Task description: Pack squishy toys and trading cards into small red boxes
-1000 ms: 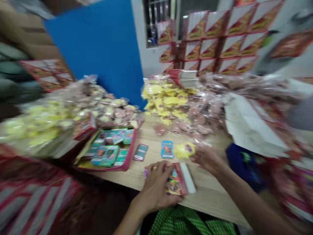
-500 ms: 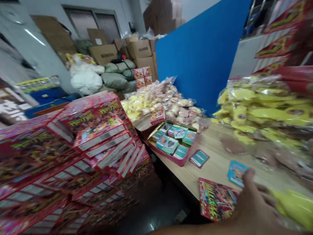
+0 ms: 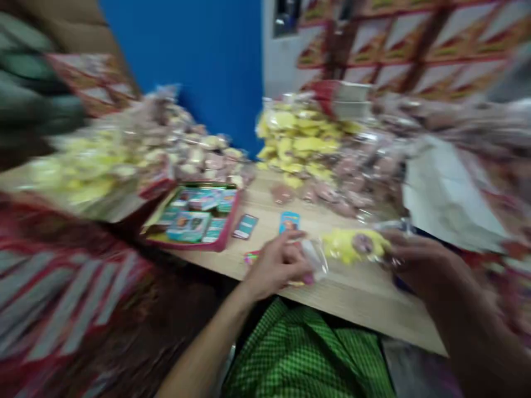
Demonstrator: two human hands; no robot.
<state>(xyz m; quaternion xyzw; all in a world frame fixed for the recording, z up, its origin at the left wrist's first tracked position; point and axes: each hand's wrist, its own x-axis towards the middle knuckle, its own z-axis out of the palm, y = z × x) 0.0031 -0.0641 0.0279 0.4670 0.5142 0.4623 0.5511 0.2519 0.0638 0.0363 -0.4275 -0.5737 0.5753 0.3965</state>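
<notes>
A yellow soft item in a clear plastic bag (image 3: 352,246) is stretched across the table between my hands. My left hand (image 3: 277,265) pinches the bag's clear end, and my right hand (image 3: 418,265) grips the yellow end. Under my left hand, a colourful red card pack (image 3: 251,257) is mostly hidden. A blue picture card (image 3: 289,222) lies just beyond my left fingers, and a teal card (image 3: 245,226) lies further left. Motion blur hides the finer details.
A pink-rimmed tin of teal cards (image 3: 226,221) sits on the wooden table (image 3: 352,293). Heaps of bagged yellow and pink items (image 3: 298,138) rise behind it. Red boxes (image 3: 62,287) stack at left, and a white sheet (image 3: 448,193) lies at right.
My left hand has moved off the red pack and onto the bag. Both hands now hold the yellow item, which has shifted right. The view has swung back toward the table.
</notes>
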